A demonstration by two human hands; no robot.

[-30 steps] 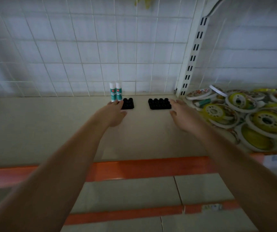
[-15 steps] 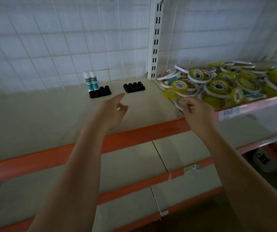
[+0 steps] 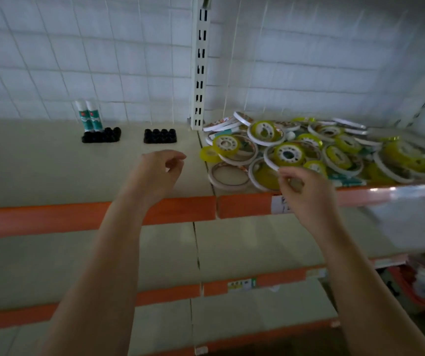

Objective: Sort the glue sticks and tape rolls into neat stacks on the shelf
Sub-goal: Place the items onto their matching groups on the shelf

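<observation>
Left hand: the left hand (image 3: 158, 168) hovers over the bare cream metal shelf (image 3: 39, 160), fingers loosely curled, thumb and forefinger near each other, nothing between them.
Right hand: the right hand (image 3: 305, 187) is at the front edge of the heap, fingertips drawn narrow; whether they already pinch the rim of a roll I cannot tell, as the hand hides the contact.
Tape rolls: the loose heap of yellow and white-rimmed tape rolls (image 3: 308, 150) fills the right bay, overlapping and tilted, some leaning on others, the front ones just beside the orange shelf lip (image 3: 244, 205).
Glue sticks: two upright white-and-teal glue sticks (image 3: 89, 115) stand at the back of the left bay, touching each other, with two clusters of small black caps (image 3: 160, 136) just in front and to the right.
Risk, slide: pulling one roll from low in the heap would likely shift those resting on it, and the front ones could tip over the lip to the lower shelves.
Risk, grip: a thin rim pinch may let a slick roll slip.
Risk, knock: carrying rolls leftward close to the back could topple the glue sticks.
</observation>
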